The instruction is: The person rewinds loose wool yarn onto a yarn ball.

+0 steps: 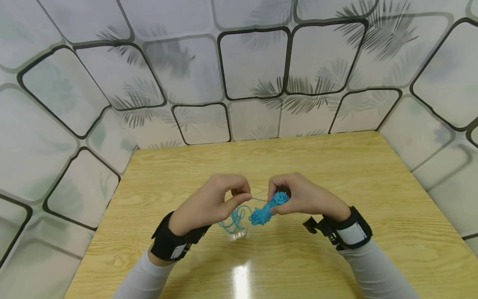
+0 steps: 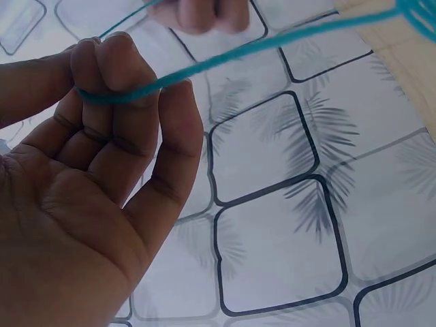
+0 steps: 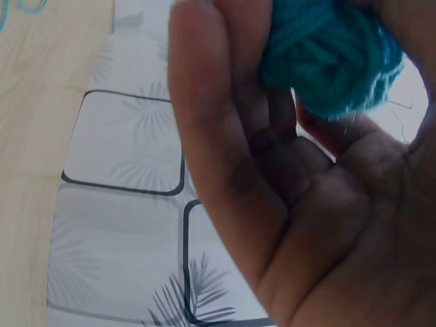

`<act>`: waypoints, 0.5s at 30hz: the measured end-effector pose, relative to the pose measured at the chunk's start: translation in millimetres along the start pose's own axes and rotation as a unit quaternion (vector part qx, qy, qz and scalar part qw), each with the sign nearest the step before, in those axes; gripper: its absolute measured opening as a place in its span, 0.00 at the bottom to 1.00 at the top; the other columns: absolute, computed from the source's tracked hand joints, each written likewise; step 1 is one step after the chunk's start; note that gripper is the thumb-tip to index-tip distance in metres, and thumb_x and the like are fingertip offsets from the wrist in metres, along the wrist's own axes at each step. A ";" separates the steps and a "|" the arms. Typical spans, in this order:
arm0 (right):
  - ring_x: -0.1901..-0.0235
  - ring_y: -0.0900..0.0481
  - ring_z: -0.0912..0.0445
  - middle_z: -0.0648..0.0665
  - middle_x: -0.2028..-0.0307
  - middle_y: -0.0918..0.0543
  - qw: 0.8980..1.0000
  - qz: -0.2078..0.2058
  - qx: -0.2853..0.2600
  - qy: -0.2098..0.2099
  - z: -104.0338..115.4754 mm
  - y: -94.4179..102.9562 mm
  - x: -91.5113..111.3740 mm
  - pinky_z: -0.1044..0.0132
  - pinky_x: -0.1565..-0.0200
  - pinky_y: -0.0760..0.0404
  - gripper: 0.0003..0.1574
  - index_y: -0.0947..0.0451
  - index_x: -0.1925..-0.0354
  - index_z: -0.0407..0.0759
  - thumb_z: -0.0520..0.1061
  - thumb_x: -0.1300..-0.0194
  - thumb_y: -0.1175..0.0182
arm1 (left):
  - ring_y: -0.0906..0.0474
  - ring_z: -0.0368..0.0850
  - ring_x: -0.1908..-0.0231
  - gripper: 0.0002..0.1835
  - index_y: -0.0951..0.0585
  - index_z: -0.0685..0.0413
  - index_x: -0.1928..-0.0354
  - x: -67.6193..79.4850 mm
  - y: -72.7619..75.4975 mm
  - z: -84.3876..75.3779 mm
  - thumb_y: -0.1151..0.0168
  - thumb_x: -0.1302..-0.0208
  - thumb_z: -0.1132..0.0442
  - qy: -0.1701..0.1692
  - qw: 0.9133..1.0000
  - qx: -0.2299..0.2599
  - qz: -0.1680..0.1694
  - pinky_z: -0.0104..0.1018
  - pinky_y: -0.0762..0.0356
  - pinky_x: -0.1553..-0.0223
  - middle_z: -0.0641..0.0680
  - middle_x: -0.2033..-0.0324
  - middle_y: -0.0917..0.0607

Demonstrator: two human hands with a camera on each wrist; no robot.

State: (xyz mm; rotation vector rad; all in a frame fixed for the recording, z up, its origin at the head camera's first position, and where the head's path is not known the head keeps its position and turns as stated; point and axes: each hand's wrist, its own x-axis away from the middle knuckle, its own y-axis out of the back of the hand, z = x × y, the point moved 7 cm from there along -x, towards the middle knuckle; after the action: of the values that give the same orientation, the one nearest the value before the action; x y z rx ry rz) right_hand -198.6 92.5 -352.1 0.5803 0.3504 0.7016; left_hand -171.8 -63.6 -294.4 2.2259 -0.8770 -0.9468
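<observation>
A small skein of bright blue yarn [image 1: 263, 214] is held by my right hand [image 1: 300, 194], thumb on the near side and fingers on the far side. In the right wrist view the rounded end of the yarn skein [image 3: 327, 65] sits between thumb and fingers. My left hand [image 1: 220, 199] pinches a strand [image 1: 259, 199] between thumb and fingertips, and that strand runs across to the skein. The left wrist view shows the strand [image 2: 238, 51] passing over the curled fingers [image 2: 129, 68]. Loose yarn loops [image 1: 235, 220] hang below the left hand, close over the table.
The wooden table [image 1: 179, 166] carries a bright light reflection near its front. Behind it and at both sides stands a pale covering [image 1: 254, 62] with dark rounded outlines and palm leaves. Each wrist wears a black strap [image 1: 169, 238] with a camera mount.
</observation>
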 end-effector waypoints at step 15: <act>0.78 0.20 0.54 0.41 0.65 0.19 0.966 -0.230 -0.111 -0.042 -11.4 32.4 4.8 0.68 0.76 0.23 0.11 0.21 0.62 0.40 0.42 0.41 0.29 | 0.24 0.32 0.72 0.05 0.20 0.51 0.67 2.8 -41.0 2.6 0.40 0.32 0.68 0.004 0.998 -0.012 0.062 0.28 0.19 0.66 0.47 0.75 0.19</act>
State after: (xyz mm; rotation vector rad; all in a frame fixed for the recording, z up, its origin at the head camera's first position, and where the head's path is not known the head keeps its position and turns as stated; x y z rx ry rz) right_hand -217.0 120.2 -341.9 0.2963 0.3071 0.2604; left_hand -158.1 -40.5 -325.7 2.1261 -0.9824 -0.8855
